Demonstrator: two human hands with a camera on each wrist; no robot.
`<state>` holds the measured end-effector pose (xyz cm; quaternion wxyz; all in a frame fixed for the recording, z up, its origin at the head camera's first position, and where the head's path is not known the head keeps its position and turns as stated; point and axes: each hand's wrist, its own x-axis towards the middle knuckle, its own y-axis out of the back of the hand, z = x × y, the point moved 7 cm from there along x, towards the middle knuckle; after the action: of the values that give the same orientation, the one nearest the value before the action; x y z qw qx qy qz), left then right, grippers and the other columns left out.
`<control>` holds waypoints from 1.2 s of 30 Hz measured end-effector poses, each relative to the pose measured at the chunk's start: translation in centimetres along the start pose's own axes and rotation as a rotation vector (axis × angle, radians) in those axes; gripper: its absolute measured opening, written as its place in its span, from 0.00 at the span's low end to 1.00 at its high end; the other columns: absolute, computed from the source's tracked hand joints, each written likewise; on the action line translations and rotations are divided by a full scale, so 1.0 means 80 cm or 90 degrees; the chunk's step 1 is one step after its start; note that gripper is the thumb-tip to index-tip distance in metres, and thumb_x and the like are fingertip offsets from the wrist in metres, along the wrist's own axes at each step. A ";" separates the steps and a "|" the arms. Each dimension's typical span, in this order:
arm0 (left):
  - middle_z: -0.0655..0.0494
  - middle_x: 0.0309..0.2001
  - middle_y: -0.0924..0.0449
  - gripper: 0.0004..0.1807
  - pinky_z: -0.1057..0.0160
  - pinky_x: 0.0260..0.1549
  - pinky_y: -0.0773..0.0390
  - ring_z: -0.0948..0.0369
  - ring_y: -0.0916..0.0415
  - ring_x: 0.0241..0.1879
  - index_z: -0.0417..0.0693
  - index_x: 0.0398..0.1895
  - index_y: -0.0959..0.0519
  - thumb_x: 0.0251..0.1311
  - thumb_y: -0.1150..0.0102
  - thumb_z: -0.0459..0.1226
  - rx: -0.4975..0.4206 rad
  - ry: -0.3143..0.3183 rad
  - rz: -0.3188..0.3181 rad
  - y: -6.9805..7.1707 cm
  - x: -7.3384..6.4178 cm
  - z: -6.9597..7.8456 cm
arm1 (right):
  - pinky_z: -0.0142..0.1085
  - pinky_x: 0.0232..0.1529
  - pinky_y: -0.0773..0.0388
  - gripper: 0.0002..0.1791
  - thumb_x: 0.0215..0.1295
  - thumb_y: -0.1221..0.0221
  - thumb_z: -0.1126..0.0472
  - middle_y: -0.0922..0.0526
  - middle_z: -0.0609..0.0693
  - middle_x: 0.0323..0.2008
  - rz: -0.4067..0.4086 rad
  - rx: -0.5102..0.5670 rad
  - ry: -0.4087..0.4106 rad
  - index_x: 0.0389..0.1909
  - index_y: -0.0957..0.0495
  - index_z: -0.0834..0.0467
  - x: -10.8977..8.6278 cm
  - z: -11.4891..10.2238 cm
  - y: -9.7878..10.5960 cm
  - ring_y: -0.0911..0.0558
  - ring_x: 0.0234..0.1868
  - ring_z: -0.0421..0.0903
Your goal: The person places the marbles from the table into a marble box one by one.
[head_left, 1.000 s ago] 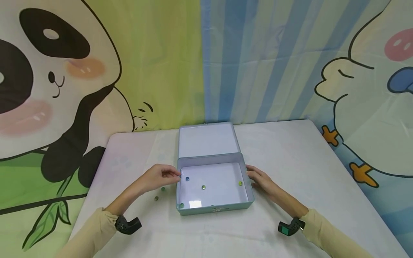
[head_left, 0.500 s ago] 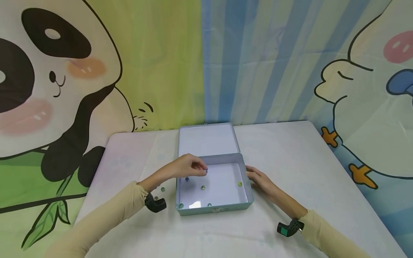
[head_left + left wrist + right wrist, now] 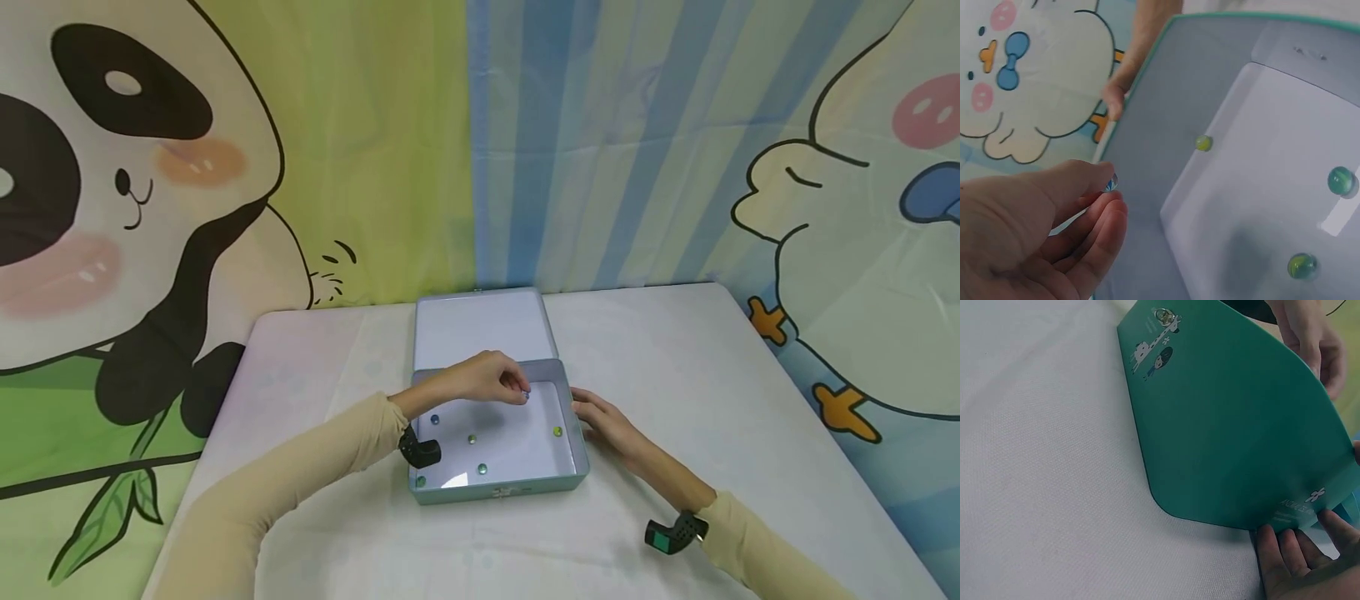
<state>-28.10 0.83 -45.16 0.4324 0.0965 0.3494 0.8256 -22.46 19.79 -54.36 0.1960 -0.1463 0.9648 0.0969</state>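
My left hand is above the right half of an open tin box. Thumb and fingertips pinch a clear marble with blue in it. My right hand rests at the box's right side, its fingers against the green printed outer wall. Inside, several marbles lie apart on the pale floor: a blue marble at left, a green-yellow marble near the middle, a green marble near the front, another green marble in the front left corner and a yellow marble by the right wall.
The box's lid lies folded back behind it. A metal clasp is on the front wall. White cloth covers the table, and a printed curtain hangs behind. My left forearm hides the tabletop left of the box.
My left hand has moved from the box's left edge rightward across it, with the marble pinched. A green marble inside has rolled away from the front wall. My right hand has stayed put.
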 end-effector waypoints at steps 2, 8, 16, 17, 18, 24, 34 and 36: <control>0.56 0.35 0.15 0.07 0.74 0.36 0.23 0.69 0.23 0.33 0.46 0.39 0.16 0.58 0.34 0.38 0.018 0.003 -0.012 -0.009 0.014 0.000 | 0.58 0.72 0.45 0.36 0.70 0.51 0.43 0.44 0.59 0.75 0.002 0.002 -0.001 0.74 0.45 0.54 0.000 0.000 0.001 0.47 0.76 0.61; 0.57 0.33 0.15 0.05 0.76 0.32 0.26 0.71 0.25 0.30 0.46 0.36 0.15 0.57 0.33 0.37 0.076 0.016 -0.037 -0.034 0.046 -0.002 | 0.58 0.73 0.46 0.36 0.69 0.50 0.43 0.43 0.58 0.75 -0.003 0.006 -0.005 0.74 0.44 0.53 0.001 0.001 0.002 0.47 0.76 0.61; 0.54 0.30 0.16 0.05 0.77 0.26 0.28 0.71 0.28 0.24 0.43 0.34 0.16 0.55 0.32 0.35 0.081 0.005 -0.033 -0.055 0.070 -0.012 | 0.57 0.72 0.44 0.37 0.69 0.50 0.41 0.42 0.59 0.74 0.004 0.009 -0.011 0.74 0.44 0.53 0.003 0.003 0.002 0.44 0.75 0.60; 0.54 0.29 0.16 0.06 0.77 0.24 0.28 0.72 0.28 0.23 0.43 0.34 0.16 0.55 0.32 0.35 0.075 0.011 -0.035 -0.058 0.071 -0.015 | 0.57 0.72 0.44 0.37 0.69 0.50 0.42 0.42 0.59 0.74 0.004 0.010 -0.011 0.74 0.44 0.53 0.003 0.003 0.002 0.44 0.75 0.60; 0.55 0.29 0.16 0.06 0.77 0.23 0.28 0.72 0.28 0.22 0.43 0.34 0.16 0.55 0.31 0.35 0.069 0.018 -0.035 -0.061 0.072 -0.019 | 0.57 0.72 0.44 0.37 0.69 0.50 0.42 0.42 0.59 0.74 0.005 0.010 -0.011 0.74 0.44 0.53 0.003 0.004 0.002 0.44 0.75 0.60; 0.56 0.28 0.15 0.06 0.76 0.20 0.27 0.73 0.28 0.20 0.45 0.34 0.15 0.55 0.31 0.37 0.050 0.040 -0.031 -0.071 0.071 -0.028 | 0.58 0.73 0.46 0.37 0.69 0.50 0.42 0.44 0.59 0.75 0.007 0.006 -0.015 0.74 0.44 0.54 0.003 0.003 0.001 0.47 0.76 0.61; 0.57 0.32 0.16 0.16 0.75 0.25 0.28 0.71 0.26 0.24 0.45 0.48 0.18 0.58 0.33 0.41 0.093 0.046 -0.026 -0.054 0.063 -0.017 | 0.57 0.73 0.45 0.38 0.69 0.50 0.41 0.45 0.60 0.75 0.001 -0.006 -0.016 0.74 0.46 0.54 0.002 0.003 0.000 0.47 0.76 0.62; 0.58 0.35 0.16 0.20 0.74 0.30 0.27 0.70 0.25 0.29 0.45 0.53 0.21 0.60 0.35 0.43 0.093 0.033 -0.014 -0.037 0.054 -0.007 | 0.58 0.73 0.46 0.38 0.69 0.51 0.41 0.44 0.60 0.75 0.003 -0.008 -0.017 0.74 0.46 0.53 0.001 0.004 0.001 0.47 0.76 0.62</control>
<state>-29.09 5.08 -48.12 0.4236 0.1024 0.4211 0.7954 -22.49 19.91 -54.66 0.2080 -0.1443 0.9617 0.1054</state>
